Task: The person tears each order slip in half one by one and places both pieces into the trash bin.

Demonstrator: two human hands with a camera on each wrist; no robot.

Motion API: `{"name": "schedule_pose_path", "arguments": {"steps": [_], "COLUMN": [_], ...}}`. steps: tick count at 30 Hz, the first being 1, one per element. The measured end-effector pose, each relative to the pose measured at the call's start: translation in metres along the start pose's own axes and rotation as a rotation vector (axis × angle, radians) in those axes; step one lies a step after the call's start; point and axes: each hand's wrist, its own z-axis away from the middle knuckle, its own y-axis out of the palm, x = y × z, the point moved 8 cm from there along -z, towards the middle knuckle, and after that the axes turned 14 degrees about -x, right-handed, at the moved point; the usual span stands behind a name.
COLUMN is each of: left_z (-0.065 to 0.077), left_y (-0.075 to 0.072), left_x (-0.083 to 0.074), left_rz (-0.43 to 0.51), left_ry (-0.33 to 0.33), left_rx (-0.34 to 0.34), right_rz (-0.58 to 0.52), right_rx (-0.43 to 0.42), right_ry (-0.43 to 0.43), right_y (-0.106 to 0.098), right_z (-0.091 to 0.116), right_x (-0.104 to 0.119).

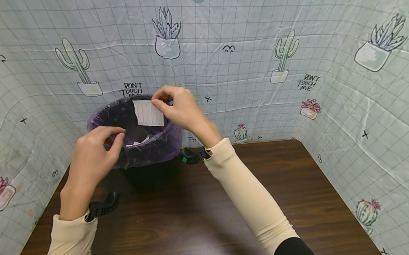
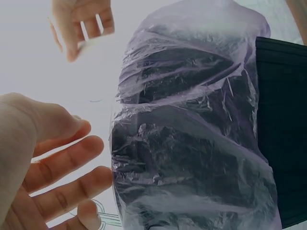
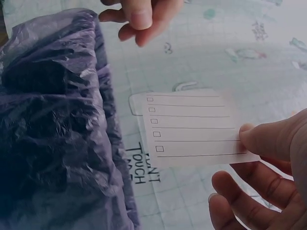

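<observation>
My right hand pinches a small piece of lined paper by its corner, between thumb and fingers, above the mouth of a black trash bin. In the right wrist view, checkbox squares run along one edge of the paper. A translucent purple bag lines the bin and folds out over the rim. Beside the near left of that rim, my left hand holds nothing, its fingers loosely bent. The left wrist view shows these fingers close to the bag.
White paper scraps show inside the bin. It stands at the back left of a dark brown wooden table. A grid-patterned cloth with cactus drawings surrounds the table's back and sides.
</observation>
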Motion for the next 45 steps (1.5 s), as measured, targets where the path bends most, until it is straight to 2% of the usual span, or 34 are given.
{"name": "schedule_pose_path", "arguments": {"steps": [10,18,28,34,40,45], "left_z": [0.005,0.005,0.006,0.007,0.012,0.016], "left_y": [-0.005,-0.008,-0.006,-0.007,-0.003,0.001], "left_x": [-0.002,-0.005,-0.007,-0.009,-0.012,-0.019], "left_rz": [0.005,0.013,0.011,0.044,0.087,0.122], "left_ry": [0.014,0.031,0.023,0.023,0.018,0.041], "left_rx": [-0.026,-0.047,-0.043,-0.053,-0.036,-0.034], "right_rz": [0.032,0.053,0.044,0.041,0.019,-0.011], "right_rx": [0.046,0.050,0.050,0.051,0.023,0.001], "right_ry": [0.024,0.044,0.060,0.074,0.029,0.017], "right_y": [0.018,0.024,0.025,0.022,0.017,0.012], "right_z": [-0.004,-0.004,0.000,0.003,0.013,0.022], "right_x": [-0.001,-0.008,-0.016,-0.018,-0.016,-0.017]}}
